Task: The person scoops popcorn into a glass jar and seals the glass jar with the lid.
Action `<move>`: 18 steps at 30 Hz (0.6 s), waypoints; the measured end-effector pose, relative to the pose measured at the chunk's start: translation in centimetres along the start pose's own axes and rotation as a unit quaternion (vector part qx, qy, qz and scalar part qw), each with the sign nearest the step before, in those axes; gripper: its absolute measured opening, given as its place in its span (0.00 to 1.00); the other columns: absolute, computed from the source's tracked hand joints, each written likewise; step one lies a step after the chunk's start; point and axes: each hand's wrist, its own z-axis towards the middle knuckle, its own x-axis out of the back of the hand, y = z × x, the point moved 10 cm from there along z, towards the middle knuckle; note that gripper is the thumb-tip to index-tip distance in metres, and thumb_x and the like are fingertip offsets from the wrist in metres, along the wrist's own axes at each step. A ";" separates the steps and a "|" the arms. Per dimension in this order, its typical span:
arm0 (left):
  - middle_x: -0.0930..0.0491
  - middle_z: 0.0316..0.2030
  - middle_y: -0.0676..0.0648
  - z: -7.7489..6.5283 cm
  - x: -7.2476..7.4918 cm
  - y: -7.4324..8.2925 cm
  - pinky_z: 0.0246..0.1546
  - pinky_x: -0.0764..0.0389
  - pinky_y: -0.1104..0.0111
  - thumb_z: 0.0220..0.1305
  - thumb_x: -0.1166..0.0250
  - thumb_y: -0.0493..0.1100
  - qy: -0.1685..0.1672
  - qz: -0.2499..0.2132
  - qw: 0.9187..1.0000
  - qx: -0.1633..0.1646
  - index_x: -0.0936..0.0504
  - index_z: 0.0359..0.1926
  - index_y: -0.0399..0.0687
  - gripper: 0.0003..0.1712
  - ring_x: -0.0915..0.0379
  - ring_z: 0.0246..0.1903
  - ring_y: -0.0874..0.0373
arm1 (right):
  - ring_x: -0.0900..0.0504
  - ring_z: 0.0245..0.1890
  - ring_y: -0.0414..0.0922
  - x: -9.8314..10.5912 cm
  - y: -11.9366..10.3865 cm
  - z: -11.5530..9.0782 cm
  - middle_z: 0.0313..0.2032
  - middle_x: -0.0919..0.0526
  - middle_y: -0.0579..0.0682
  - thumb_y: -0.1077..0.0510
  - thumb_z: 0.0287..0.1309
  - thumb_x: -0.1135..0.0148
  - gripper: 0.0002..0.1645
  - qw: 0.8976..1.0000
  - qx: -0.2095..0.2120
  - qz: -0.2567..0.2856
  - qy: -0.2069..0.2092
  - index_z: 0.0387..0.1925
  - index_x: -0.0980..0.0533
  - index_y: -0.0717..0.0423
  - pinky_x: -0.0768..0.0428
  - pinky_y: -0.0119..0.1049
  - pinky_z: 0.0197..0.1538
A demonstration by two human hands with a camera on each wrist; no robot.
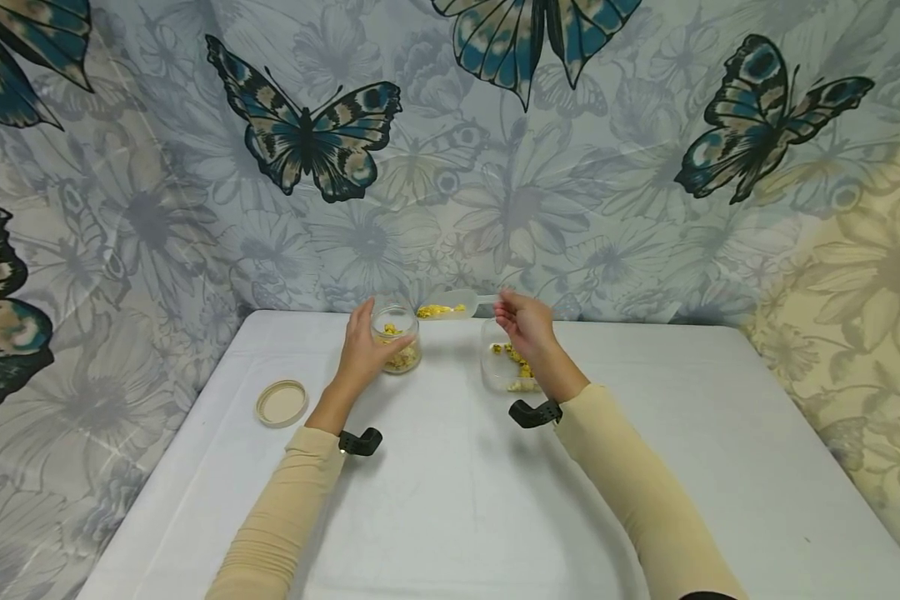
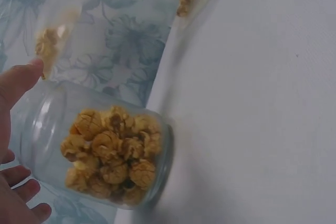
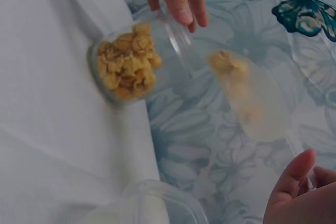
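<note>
My left hand [image 1: 362, 348] is around the upper part of a clear glass jar [image 1: 396, 315], thumb on the near side and fingers on the far side. The jar stands upright and uncovered, and caramel popcorn [image 2: 113, 153] fills its lower part. My right hand [image 1: 528, 327] pinches the handle of a translucent scoop [image 3: 265, 116]. Popcorn [image 1: 437, 312] lies in the scoop, whose tip is just right of the jar's mouth, level with the rim. Below the right hand sits a clear plastic container [image 1: 489, 371] with more popcorn, partly hidden by that hand.
A round lid [image 1: 281, 405] with a pale gold rim lies on the white table [image 1: 450, 500], left of the jar. Behind the table's far edge hangs a butterfly-patterned cloth [image 1: 450, 208]. Each wrist wears a black camera mount [image 1: 363, 442].
</note>
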 end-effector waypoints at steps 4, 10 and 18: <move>0.51 0.74 0.35 0.2 -0.6 -1.2 0.73 0.45 0.45 0.54 0.28 0.59 -0.014 -0.015 0.999 0.026 0.55 0.77 0.44 0.62 0.54 0.74 0.39 | 0.22 0.19 0.37 -0.7 0.3 0.2 0.19 0.19 0.47 0.62 0.68 0.45 0.08 1.000 0.006 -0.007 -0.003 0.43 0.26 0.65 0.21 0.22 0.25; 0.49 0.73 0.34 0.1 -1.5 -2.7 0.74 0.47 0.47 0.55 0.29 0.61 -0.026 -0.043 0.997 0.060 0.56 0.77 0.41 0.62 0.52 0.74 0.40 | 0.21 0.17 0.37 -1.8 0.4 0.1 0.17 0.19 0.47 0.64 0.67 0.43 0.08 1.000 0.019 -0.003 -0.012 0.31 0.24 0.62 0.21 0.23 0.24; 0.48 0.74 0.37 -0.1 -1.7 -3.5 0.74 0.49 0.47 0.55 0.29 0.60 -0.020 -0.084 0.993 0.077 0.52 0.76 0.44 0.59 0.54 0.75 0.42 | 0.21 0.18 0.37 -2.6 0.2 0.1 0.18 0.19 0.46 0.63 0.66 0.42 0.07 0.999 0.035 -0.027 -0.007 0.32 0.23 0.63 0.21 0.23 0.25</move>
